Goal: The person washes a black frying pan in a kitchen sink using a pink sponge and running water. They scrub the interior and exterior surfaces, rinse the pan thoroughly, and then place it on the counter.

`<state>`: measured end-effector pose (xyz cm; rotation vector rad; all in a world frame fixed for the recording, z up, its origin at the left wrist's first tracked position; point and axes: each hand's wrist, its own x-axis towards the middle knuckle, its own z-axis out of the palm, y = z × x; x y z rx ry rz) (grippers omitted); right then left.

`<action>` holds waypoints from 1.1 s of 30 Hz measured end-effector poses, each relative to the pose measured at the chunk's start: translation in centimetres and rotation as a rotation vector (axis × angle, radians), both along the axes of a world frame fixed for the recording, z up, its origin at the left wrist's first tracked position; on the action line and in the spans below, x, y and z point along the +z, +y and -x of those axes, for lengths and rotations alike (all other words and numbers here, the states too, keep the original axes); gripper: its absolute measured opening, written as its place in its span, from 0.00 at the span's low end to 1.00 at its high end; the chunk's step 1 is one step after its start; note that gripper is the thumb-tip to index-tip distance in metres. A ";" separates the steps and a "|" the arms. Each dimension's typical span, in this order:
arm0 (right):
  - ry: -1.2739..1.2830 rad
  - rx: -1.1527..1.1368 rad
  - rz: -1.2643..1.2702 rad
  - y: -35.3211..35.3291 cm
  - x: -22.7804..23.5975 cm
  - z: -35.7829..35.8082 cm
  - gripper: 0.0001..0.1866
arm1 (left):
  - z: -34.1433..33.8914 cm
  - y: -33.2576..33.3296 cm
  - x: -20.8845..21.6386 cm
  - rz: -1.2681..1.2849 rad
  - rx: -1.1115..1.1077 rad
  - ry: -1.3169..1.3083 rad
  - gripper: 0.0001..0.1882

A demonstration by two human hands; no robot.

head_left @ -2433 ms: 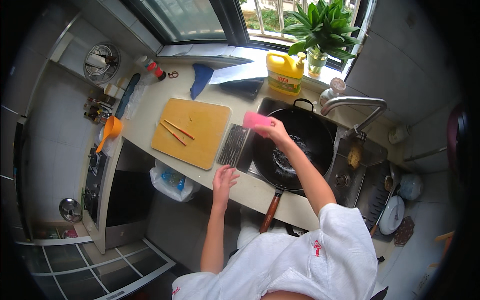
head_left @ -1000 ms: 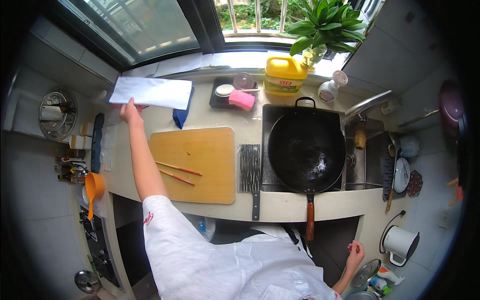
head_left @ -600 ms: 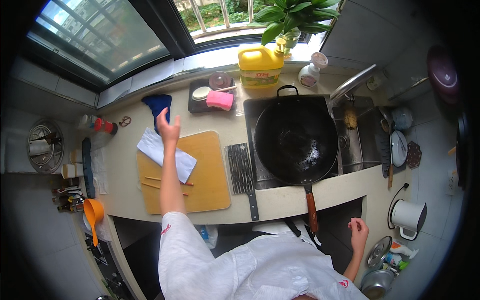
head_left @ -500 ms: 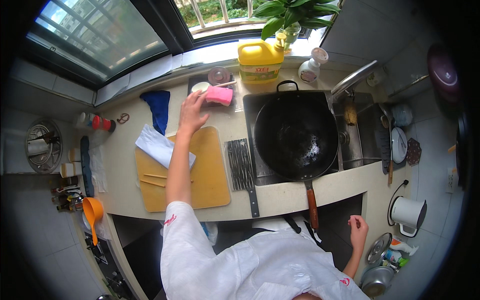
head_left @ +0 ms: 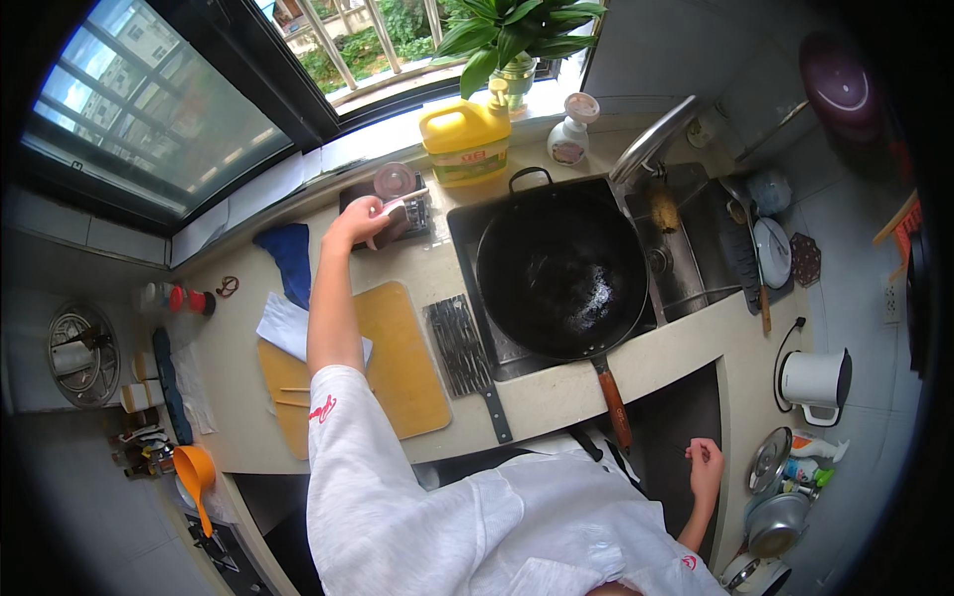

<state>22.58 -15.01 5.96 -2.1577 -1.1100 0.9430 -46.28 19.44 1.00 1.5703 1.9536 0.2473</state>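
My left hand (head_left: 360, 221) reaches to the dark tray (head_left: 417, 223) at the back of the counter, its fingers closed on a sponge (head_left: 390, 226). Pink from above earlier, the sponge now stands tilted, its shadowed side showing and its edge pale. A wooden stick (head_left: 409, 196) lies just beyond it, by a round clear lid (head_left: 395, 179). My right hand (head_left: 706, 465) hangs low at the right, beside the counter front, fingers curled with nothing visible in them. A black wok (head_left: 556, 268) with a wooden handle rests over the sink.
Left of the wok lie a cleaver (head_left: 459, 348) and a yellow cutting board (head_left: 402, 348) with a white cloth (head_left: 288, 326) and sticks. A blue cloth (head_left: 286, 260) lies behind. A yellow pump jug (head_left: 467, 149) and a white pump bottle (head_left: 568, 139) stand along the back.
My left hand has closed on the sponge and tilted it up. The whole view has turned and shifted. My right hand stays low at the right, curled.
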 end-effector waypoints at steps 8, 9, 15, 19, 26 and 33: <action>0.023 0.085 0.080 2.7 -1.9 4.1 0.13 | -1.8 -0.1 -4.5 -0.513 -0.063 0.605 0.14; 0.033 0.125 0.126 3.9 -2.6 5.5 0.16 | -2.0 -0.4 -4.7 -0.594 -0.017 0.579 0.14; 0.100 0.417 0.573 7.6 -3.8 11.3 0.19 | -3.0 -1.4 -2.6 -0.434 0.253 -0.120 0.15; 0.734 0.186 0.830 7.9 -7.7 10.2 0.15 | -1.6 -1.7 -4.9 -0.691 -0.045 0.455 0.15; 1.030 0.113 0.776 8.2 -7.5 12.1 0.12 | -7.7 -5.8 -1.1 -0.828 0.148 0.093 0.10; 0.953 0.132 0.641 5.4 -0.2 11.5 0.12 | -10.9 -15.6 3.8 -0.689 0.260 -0.196 0.08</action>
